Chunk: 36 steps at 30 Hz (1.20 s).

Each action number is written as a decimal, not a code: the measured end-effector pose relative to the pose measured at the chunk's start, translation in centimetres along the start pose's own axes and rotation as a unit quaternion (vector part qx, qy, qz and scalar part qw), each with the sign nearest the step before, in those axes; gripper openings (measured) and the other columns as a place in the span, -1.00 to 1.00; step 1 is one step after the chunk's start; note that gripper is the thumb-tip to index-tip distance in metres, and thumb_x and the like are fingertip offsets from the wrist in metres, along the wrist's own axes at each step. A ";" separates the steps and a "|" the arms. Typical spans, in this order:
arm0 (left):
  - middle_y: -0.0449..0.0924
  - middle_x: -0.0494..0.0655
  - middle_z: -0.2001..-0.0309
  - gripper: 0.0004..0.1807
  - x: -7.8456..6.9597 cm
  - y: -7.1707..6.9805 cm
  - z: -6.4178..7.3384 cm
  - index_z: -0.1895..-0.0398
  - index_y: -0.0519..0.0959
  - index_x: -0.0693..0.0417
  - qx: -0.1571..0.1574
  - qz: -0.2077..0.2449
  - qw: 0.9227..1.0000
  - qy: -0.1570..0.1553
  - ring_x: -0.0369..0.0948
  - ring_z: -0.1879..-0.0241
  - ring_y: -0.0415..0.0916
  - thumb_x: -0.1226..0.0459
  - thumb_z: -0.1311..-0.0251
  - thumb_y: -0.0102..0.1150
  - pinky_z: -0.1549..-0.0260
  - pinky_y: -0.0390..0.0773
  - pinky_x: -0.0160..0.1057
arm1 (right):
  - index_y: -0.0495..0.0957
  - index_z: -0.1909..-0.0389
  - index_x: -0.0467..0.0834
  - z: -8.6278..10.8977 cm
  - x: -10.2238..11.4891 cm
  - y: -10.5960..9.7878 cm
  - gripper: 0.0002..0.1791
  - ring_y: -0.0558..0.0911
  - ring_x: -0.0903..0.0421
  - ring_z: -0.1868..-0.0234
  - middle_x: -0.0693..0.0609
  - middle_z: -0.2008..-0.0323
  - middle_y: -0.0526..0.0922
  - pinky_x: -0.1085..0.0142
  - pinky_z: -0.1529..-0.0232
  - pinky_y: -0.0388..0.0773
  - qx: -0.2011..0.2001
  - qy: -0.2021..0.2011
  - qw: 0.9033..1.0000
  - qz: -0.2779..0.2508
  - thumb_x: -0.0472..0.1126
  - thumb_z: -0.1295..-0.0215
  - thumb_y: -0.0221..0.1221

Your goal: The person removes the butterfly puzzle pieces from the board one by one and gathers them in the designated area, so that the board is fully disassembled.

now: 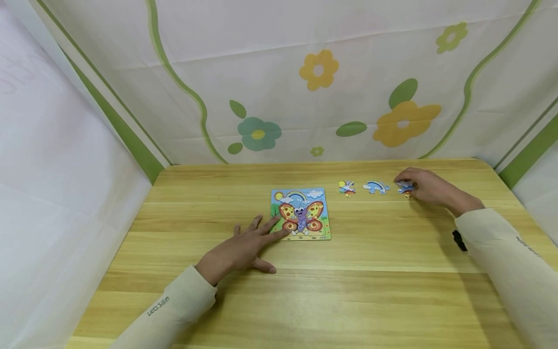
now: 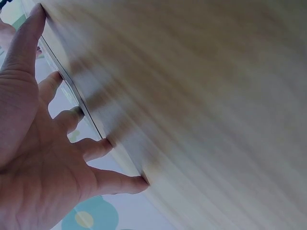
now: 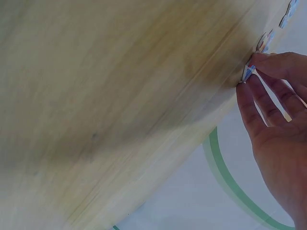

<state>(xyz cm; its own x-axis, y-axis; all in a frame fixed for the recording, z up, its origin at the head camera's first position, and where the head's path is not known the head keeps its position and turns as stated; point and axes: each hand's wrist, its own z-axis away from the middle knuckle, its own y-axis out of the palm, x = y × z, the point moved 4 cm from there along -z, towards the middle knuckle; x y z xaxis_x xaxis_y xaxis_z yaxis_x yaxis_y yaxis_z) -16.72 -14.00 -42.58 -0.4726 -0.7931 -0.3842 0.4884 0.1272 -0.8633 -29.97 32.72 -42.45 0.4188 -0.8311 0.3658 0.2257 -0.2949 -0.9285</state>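
A square butterfly puzzle lies flat on the wooden table, a little left of its middle. My left hand is spread, palm down, with a couple of fingertips on the puzzle's left side and the others touching the wood. Three loose pieces form a row to the right of the puzzle: a piece with a yellow sun, a rainbow piece and a blue-topped piece. Thumb and fingers of my right hand pinch this last piece at the table surface, partly covering it.
The wooden table ends at a white fabric wall printed with flowers. Fabric also rises on the left and right sides. A small black object shows under my right cuff.
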 end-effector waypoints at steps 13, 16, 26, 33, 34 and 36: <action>-0.31 -0.18 -0.75 0.03 0.0 0.0 0.0 -0.69 0.05 -0.49 -0.001 -0.004 1.000 0.003 0.30 -0.68 -0.30 -0.19 -0.19 0.38 -0.32 -0.08 0.71 | 0.58 -0.19 -0.41 0.0 0.2 -0.2 -0.53 0.62 -0.35 -0.13 -0.37 -0.16 0.60 -0.24 -0.10 0.58 0.000 -0.011 1.000 0.006 -0.62 -0.23 0.20; -0.31 -0.17 -0.75 0.03 0.0 0.0 0.0 -0.69 0.06 -0.48 0.000 -0.006 1.000 0.001 0.30 -0.68 -0.30 -0.19 -0.20 0.38 -0.32 -0.08 0.71 | 0.57 -0.21 -0.42 -0.2 0.9 -0.4 -0.51 0.58 -0.41 -0.20 -0.41 -0.19 0.59 -0.28 -0.16 0.54 -0.002 -0.019 1.000 0.013 -0.62 -0.21 0.23; -0.28 -0.15 -0.75 0.02 -0.1 -0.1 0.0 -0.69 0.07 -0.46 -0.001 -0.019 1.000 0.001 0.30 -0.67 -0.26 -0.20 -0.20 0.37 -0.32 -0.03 0.70 | 0.55 -0.27 -0.38 -2.2 7.2 -1.1 -0.50 0.42 -0.45 -0.39 -0.39 -0.31 0.54 -0.34 -0.38 0.33 -0.015 -0.056 0.998 0.005 -0.54 -0.28 0.20; -0.29 -0.14 -0.75 0.03 -0.2 -0.2 0.0 -0.69 0.04 -0.46 -0.002 -0.024 1.000 0.000 0.31 -0.67 -0.25 -0.19 -0.21 0.37 -0.32 -0.01 0.69 | 0.55 -0.30 -0.36 -4.6 11.6 0.1 -0.52 0.42 -0.41 -0.42 -0.36 -0.34 0.53 -0.31 -0.41 0.34 -0.010 -0.072 0.997 -0.010 -0.44 -0.36 0.23; -0.29 -0.14 -0.75 0.03 -0.2 -0.2 0.0 -0.69 0.04 -0.46 -0.002 -0.024 1.000 0.000 0.32 -0.67 -0.25 -0.19 -0.21 0.36 -0.32 -0.01 0.69 | 0.55 -0.30 -0.35 -4.9 12.2 0.3 -0.52 0.43 -0.40 -0.41 -0.35 -0.34 0.54 -0.30 -0.41 0.35 -0.009 -0.075 0.997 -0.011 -0.42 -0.36 0.25; -0.29 -0.13 -0.75 0.04 -0.1 -0.2 0.1 -0.70 0.03 -0.46 -0.004 -0.021 1.000 -0.001 0.32 -0.67 -0.25 -0.19 -0.22 0.37 -0.32 -0.01 0.69 | 0.55 -0.30 -0.34 -5.7 13.4 0.9 -0.52 0.44 -0.38 -0.42 -0.33 -0.35 0.54 -0.28 -0.41 0.36 -0.007 -0.080 0.997 -0.016 -0.40 -0.36 0.26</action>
<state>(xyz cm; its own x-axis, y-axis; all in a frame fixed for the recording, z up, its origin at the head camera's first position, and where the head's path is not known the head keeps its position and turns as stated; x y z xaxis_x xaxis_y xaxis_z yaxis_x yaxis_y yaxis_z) -16.68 -13.97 -42.36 -0.4905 -0.7993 -0.3471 0.4624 0.0989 -0.8812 -29.13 18.64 -38.74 0.5461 -0.7363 0.3995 0.2298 -0.3269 -0.9167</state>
